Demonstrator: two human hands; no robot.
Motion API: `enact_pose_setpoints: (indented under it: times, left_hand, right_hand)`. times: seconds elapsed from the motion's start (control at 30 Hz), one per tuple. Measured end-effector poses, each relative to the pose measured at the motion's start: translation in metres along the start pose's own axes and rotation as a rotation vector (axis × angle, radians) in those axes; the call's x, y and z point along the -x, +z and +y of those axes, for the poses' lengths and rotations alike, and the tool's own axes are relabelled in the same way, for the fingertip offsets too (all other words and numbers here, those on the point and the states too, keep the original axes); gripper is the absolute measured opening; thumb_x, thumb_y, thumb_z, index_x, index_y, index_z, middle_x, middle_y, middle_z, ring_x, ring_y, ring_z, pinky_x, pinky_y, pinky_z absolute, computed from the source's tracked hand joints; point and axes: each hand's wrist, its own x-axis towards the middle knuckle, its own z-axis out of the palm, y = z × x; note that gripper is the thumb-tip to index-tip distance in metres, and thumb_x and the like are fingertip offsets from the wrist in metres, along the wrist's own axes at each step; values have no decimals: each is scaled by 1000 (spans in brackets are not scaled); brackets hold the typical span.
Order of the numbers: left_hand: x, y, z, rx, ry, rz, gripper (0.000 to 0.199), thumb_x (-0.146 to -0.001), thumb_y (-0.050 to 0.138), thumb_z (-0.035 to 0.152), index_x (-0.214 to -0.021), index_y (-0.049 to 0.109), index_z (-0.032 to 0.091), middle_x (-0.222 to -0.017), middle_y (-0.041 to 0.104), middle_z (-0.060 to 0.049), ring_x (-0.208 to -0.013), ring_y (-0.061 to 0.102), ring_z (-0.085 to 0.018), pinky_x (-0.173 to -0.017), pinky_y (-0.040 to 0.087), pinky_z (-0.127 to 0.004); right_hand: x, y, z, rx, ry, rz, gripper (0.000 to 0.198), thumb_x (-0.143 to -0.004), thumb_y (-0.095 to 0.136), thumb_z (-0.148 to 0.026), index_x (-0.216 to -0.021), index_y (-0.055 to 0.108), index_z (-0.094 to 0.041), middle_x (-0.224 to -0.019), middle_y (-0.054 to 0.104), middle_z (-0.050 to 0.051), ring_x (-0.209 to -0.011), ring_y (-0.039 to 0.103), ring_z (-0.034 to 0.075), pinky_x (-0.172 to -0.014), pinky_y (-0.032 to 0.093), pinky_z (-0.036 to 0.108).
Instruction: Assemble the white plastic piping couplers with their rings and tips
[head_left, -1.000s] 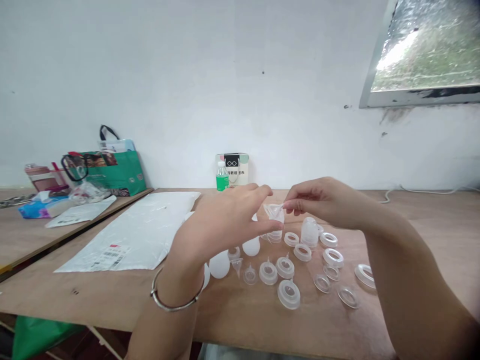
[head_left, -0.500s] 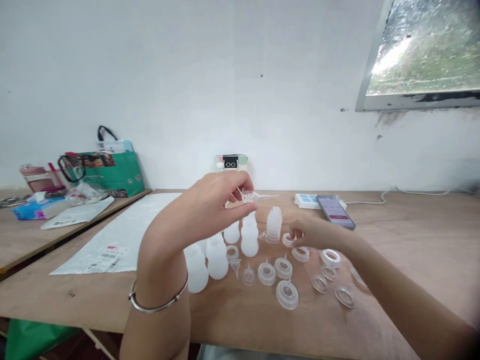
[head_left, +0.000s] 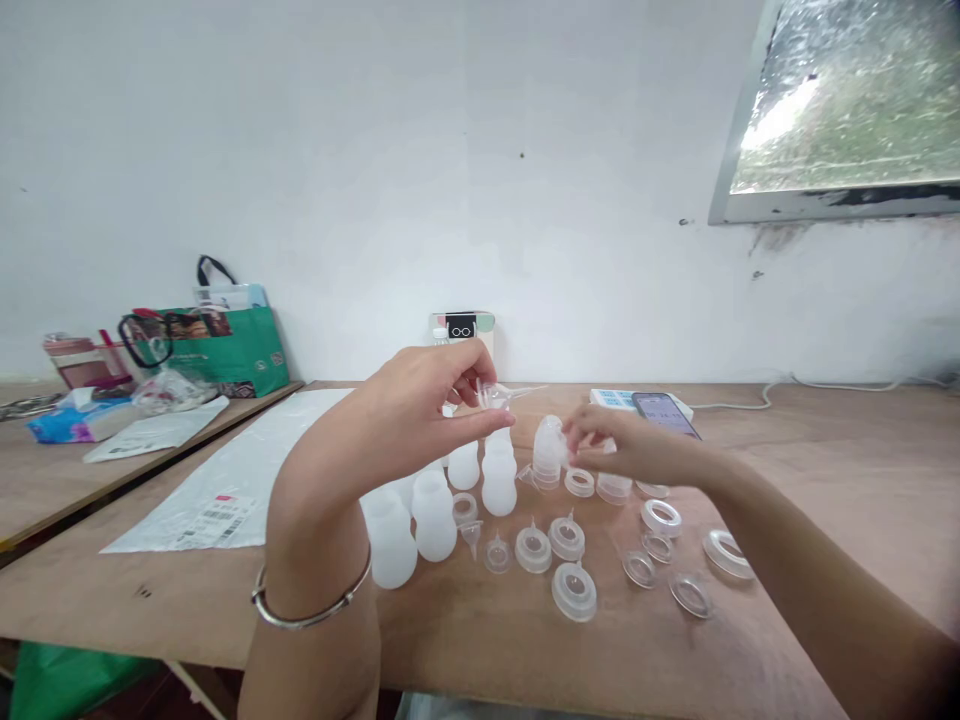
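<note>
My left hand (head_left: 457,395) is closed in a pinch on a clear nozzle piece (head_left: 495,398) whose thin tip points right. My right hand (head_left: 604,440) has its fingers closed on a translucent ring (head_left: 564,448), blurred and partly hidden, beside a ribbed clear cap (head_left: 548,452). Under my left hand stand several frosted white bottles, one of them (head_left: 433,515) near its wrist. Below my right hand lies another ring (head_left: 579,483). Nearer the front are rings with nozzles in them, such as the closest one (head_left: 574,592), and a loose nozzle (head_left: 471,538).
Clear discs and rings (head_left: 661,517) lie at the right. A phone (head_left: 664,415) leans on a white power strip (head_left: 611,400). White plastic mailer (head_left: 202,500), green bag (head_left: 251,350) and tissue pack (head_left: 79,415) are at the left. A box (head_left: 484,325) stands against the wall.
My right hand has risen and moved left towards my left hand, lifting a translucent ring off the table. My left hand keeps its pinch on the nozzle, nearly still.
</note>
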Motion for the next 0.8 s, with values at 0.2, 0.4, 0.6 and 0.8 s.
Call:
enact_pose_setpoints:
  times: [0.2, 0.4, 0.6, 0.8]
  left_hand:
    - [1, -3, 4, 68, 17, 141, 19, -87, 60, 43, -89, 59, 24, -84, 66, 1, -74, 63, -16, -66, 51, -31]
    - [1, -4, 9, 147, 44, 186, 19, -87, 62, 42, -92, 61, 24, -87, 66, 1, -74, 62, -14, -69, 53, -30]
    - [5, -2, 9, 111, 95, 134, 17, -85, 65, 40, -88, 62, 24, -78, 66, 3, -72, 63, -14, -65, 52, -28]
    - [9, 1, 19, 217, 65, 111, 32, -81, 70, 39, -102, 52, 22, -80, 64, 3, -72, 64, -12, -64, 55, -23]
  right_hand:
    - [-1, -43, -37, -604, -321, 157, 15, -80, 69, -38, -79, 65, -24, -111, 65, 1, -103, 62, 19, -89, 50, 34]
    - [-3, -39, -48, -743, -460, 219, 12, -78, 72, -35, -79, 68, -25, -111, 67, 2, -99, 63, 20, -86, 52, 37]
    - [-2, -32, -48, -836, -515, 80, 7, -79, 73, -25, -81, 67, -21, -112, 67, 3, -101, 63, 18, -86, 51, 33]
    - [6, -32, -58, -865, -539, 106, 17, -76, 76, -23, -80, 60, -20, -110, 64, 4, -92, 63, 15, -79, 55, 31]
